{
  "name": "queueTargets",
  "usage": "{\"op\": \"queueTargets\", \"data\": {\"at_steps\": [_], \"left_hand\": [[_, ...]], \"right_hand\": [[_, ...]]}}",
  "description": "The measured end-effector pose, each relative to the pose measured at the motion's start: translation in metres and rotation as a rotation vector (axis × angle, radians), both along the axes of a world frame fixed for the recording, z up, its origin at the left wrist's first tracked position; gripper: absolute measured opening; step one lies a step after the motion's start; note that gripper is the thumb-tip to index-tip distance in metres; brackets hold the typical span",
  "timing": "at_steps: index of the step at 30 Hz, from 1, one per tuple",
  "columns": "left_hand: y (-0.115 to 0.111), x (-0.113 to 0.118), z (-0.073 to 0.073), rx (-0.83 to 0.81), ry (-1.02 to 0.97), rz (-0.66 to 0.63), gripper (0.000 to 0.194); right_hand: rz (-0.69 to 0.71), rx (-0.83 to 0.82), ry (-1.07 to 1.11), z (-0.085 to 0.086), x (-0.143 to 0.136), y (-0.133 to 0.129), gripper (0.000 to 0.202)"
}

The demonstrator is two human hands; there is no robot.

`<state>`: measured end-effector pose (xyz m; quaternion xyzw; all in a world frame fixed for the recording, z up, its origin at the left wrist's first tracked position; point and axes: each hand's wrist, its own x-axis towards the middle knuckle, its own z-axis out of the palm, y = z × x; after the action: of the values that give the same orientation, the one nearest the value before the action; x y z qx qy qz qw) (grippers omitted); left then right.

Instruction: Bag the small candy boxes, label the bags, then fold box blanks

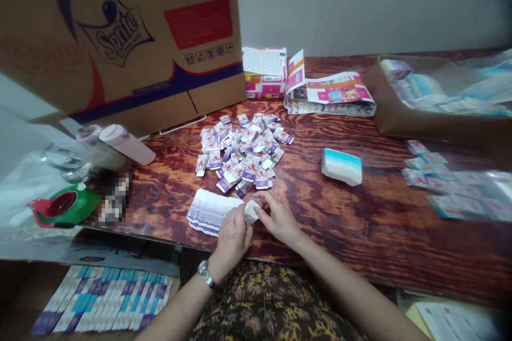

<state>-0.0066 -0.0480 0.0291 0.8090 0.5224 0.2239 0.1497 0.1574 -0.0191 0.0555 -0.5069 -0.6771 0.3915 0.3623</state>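
Between my two hands is a small white carton (pixel 251 213) with a printed face. My left hand (pixel 234 232), with a watch at the wrist, has its fingers closed on the carton's left side. My right hand (pixel 277 217) pinches its right edge. A row of flat white and purple cartons (pixel 210 210) lies beside and partly behind my left hand. Just beyond my hands spreads a loose pile of small purple and white cartons (pixel 248 152). A stack of blue and white cartons (pixel 342 166) rests on the table to the right of the pile.
A large cardboard box (pixel 132 37) stands back left, near pink bottles (pixel 128 144) and a green tape dispenser (pixel 64 208). Printed packaging (pixel 332 93) lies at the back. An open box (pixel 432 122) and small packs (pixel 456 186) are right. A carton-filled box (pixel 108 298) sits lower left.
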Motion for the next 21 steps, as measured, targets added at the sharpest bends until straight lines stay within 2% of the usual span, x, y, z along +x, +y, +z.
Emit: {"op": "queueTargets", "data": {"at_steps": [3,7,9,13,16,19,21], "left_hand": [[0.002,-0.003,0.003,-0.015,-0.105,0.031,0.05],[0.004,-0.002,0.009,-0.036,-0.217,0.093,0.062],[0.006,0.0,0.013,-0.041,-0.261,0.084,0.058],[0.007,0.004,0.018,-0.067,-0.258,0.001,0.039],[0.006,0.002,0.017,-0.075,-0.186,-0.035,0.036],[0.006,0.001,0.014,-0.006,-0.124,-0.041,0.046],[0.005,0.002,0.012,0.021,-0.115,-0.021,0.059]], "right_hand": [[-0.002,0.055,0.035,0.004,0.003,-0.003,0.022],[0.024,0.277,-0.011,0.005,0.004,-0.012,0.021],[0.051,0.302,-0.035,0.004,0.004,-0.017,0.02],[0.062,0.131,0.077,0.005,0.002,-0.021,0.017],[-0.016,-0.006,0.26,0.008,0.002,-0.017,0.022],[-0.023,-0.132,0.357,0.008,0.001,-0.009,0.022],[-0.005,-0.166,0.328,0.009,0.0,-0.007,0.02]]}}
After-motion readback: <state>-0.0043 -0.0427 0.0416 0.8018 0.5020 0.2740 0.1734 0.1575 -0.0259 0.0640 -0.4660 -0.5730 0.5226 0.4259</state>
